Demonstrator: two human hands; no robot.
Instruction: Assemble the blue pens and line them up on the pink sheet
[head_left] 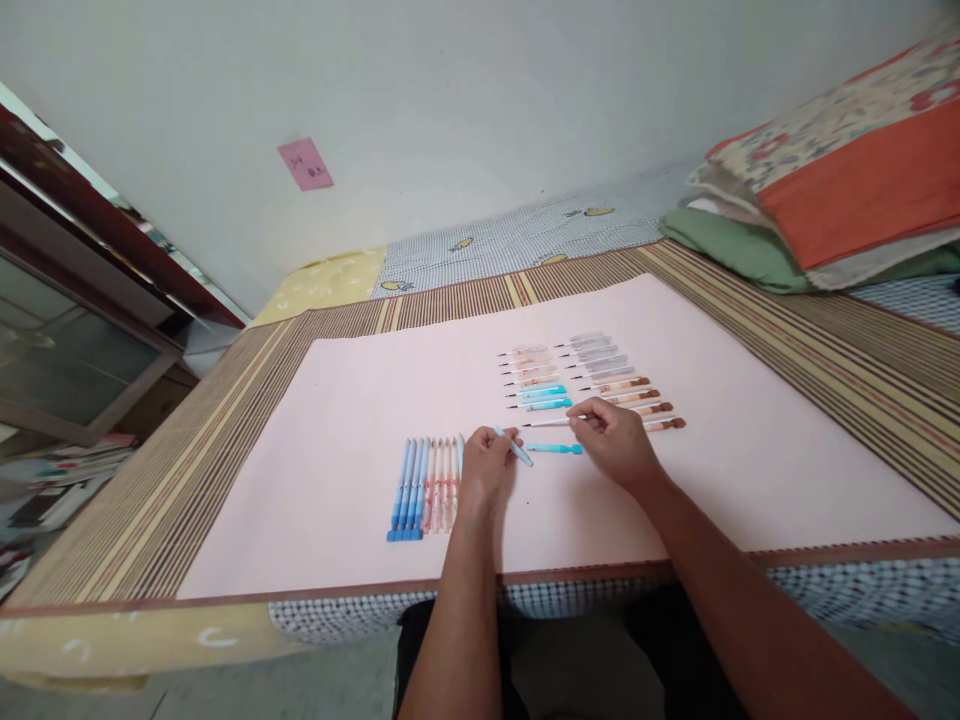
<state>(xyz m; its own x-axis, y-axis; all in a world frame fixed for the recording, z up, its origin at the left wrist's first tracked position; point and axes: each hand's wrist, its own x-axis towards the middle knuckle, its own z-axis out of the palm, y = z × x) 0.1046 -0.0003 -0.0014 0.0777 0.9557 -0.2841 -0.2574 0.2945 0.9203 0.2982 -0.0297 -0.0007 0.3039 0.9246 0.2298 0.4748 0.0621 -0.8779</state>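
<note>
My left hand (pixel 485 462) pinches a short light-blue pen piece (pixel 515 447), perhaps a cap, that slants down to the right. My right hand (pixel 616 440) has its fingers closed on a slender white pen refill (pixel 547 422) with a dark tip pointing left. Between the hands, a bright blue pen barrel (pixel 555 449) lies flat on the pale pink sheet (pixel 315 460). Beyond it are rows of pen parts in blue (pixel 544 398), pink (pixel 532 356), grey (pixel 600 355) and brown (pixel 664 408). Beside my left forearm, blue pens (pixel 406 490) and pink pens (pixel 441 485) stand side by side in a row, partly hidden.
A striped mat (pixel 165 470) lies under the sheet, over patterned bedding (pixel 487 240). Folded quilts (pixel 862 180) are piled at the back right. A pink note (pixel 305 164) is stuck to the wall. A glass-fronted cabinet (pixel 67 330) stands at the left.
</note>
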